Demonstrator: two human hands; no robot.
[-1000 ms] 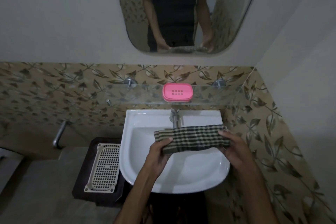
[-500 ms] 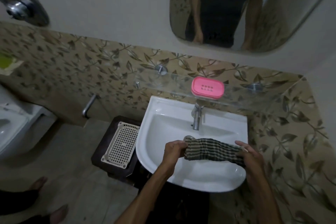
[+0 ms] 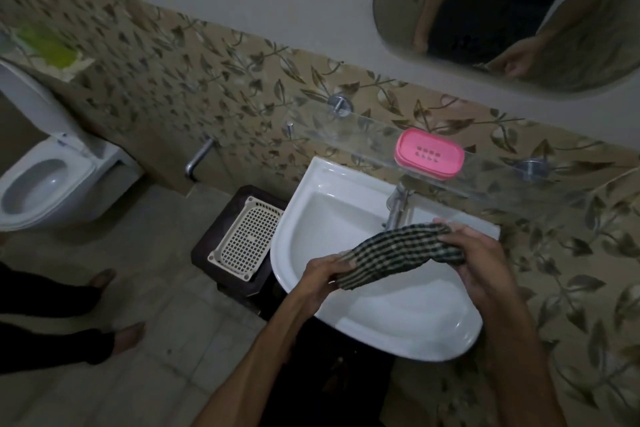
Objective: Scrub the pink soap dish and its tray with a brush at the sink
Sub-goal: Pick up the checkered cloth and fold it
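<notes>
A pink soap dish (image 3: 429, 153) with a slotted top sits on a glass shelf (image 3: 491, 180) above the white sink (image 3: 391, 319). Over the basin I hold a dark checked cloth (image 3: 398, 253) stretched between both hands. My left hand (image 3: 325, 276) grips its lower left end. My right hand (image 3: 481, 263) grips the bunched right end near the metal tap (image 3: 396, 206). No brush is in view.
A cream perforated basket (image 3: 244, 239) lies on a dark stool (image 3: 221, 229) left of the sink. A white toilet (image 3: 45, 184) stands at far left. Another person's feet (image 3: 117, 333) are on the floor at left. A mirror (image 3: 512, 10) hangs above.
My view has swung left and tilted, bringing the toilet and the feet into sight. The cloth stays between both hands but now slants, its right end bunched higher near the tap.
</notes>
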